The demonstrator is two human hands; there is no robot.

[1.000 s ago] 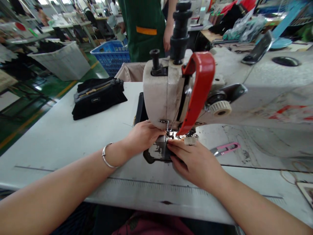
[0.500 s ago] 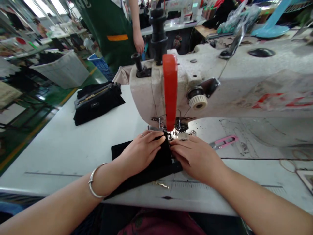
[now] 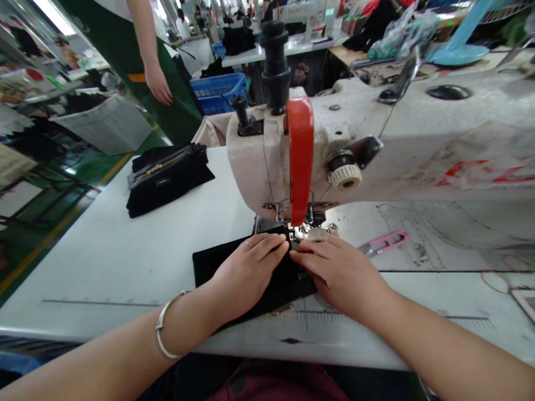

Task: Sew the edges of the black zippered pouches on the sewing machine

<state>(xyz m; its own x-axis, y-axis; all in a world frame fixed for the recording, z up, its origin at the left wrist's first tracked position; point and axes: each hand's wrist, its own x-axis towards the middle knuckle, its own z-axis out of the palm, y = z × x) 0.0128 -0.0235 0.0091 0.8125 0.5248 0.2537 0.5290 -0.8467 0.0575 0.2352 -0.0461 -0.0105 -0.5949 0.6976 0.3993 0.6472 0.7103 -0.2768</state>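
A black fabric piece (image 3: 209, 266) lies flat on the sewing table, its far right edge at the presser foot (image 3: 295, 231) of a white sewing machine (image 3: 246, 161). My left hand (image 3: 253, 267) presses on top of it, fingers together and fingertips beside the foot. Just right of the foot, my right hand (image 3: 334, 267) has its fingers closed at the fabric's right edge; what lies under its fingertips is partly hidden. A gold zipper pull (image 3: 281, 310) shows at the fabric's near edge.
Pink-handled thread snips (image 3: 387, 243) lie right of my right hand. Stacked black zippered pouches (image 3: 169, 178) sit at the table's left. A red lever cover (image 3: 301, 161) hangs above the foot. Behind stand a person in a green apron (image 3: 179, 100) and a blue basket (image 3: 219, 92).
The fabric has shifted slightly away from me under the foot, with both hands on it. The zipper pull is now partly covered. The person behind has moved left, uncovering more of the blue basket.
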